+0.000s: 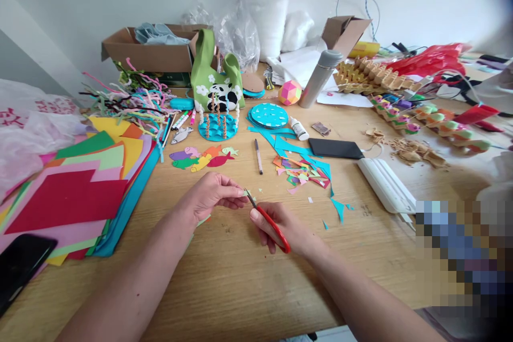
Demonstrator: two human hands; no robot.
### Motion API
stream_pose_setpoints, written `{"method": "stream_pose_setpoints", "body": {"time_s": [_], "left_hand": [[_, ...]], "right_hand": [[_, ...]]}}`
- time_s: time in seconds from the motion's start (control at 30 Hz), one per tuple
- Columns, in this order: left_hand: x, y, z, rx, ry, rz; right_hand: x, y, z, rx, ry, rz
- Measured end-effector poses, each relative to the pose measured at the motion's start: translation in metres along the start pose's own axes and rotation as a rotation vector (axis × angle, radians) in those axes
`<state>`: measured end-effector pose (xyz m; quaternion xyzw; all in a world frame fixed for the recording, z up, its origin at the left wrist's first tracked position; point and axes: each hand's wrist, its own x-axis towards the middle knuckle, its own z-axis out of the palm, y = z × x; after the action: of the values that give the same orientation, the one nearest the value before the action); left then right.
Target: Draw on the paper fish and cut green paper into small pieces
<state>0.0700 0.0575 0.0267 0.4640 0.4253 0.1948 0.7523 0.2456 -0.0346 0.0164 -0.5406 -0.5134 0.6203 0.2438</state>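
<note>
My left hand (214,192) pinches a small pale green piece of paper (246,193) between thumb and fingers. Red-handled scissors (274,222) are gripped in my right hand (292,225), their blade tips right at that piece. Tiny pale clippings lie on the table beyond the tips. Below my left wrist, the edge of some green paper (205,220) shows; the rest is hidden. Further away lies a cluster of coloured paper fish (200,158), with a grey fish (181,135) behind it. A pen (258,156) lies beyond my hands.
Coloured sheets (68,197) and a black phone (24,262) occupy the left. Paper scraps (300,172), a black slab (335,148) and a white power strip (387,186) lie to the right. Behind stand a green panda bag (206,67), a grey flask (318,81) and painted egg cartons (395,116).
</note>
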Motion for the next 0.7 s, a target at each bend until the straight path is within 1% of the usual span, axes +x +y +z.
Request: {"method": "stream_pose_setpoints", "body": {"time_s": [0.27, 0.7], "left_hand": [[-0.0005, 0.0002, -0.0038, 0.01, -0.03, -0.005], [-0.001, 0.0018, -0.0038, 0.032, -0.03, -0.001]], "right_hand": [[-0.0008, 0.0005, -0.0006, 0.007, -0.024, -0.005], [-0.0012, 0.0006, -0.0008, -0.004, -0.019, 0.022]]}}
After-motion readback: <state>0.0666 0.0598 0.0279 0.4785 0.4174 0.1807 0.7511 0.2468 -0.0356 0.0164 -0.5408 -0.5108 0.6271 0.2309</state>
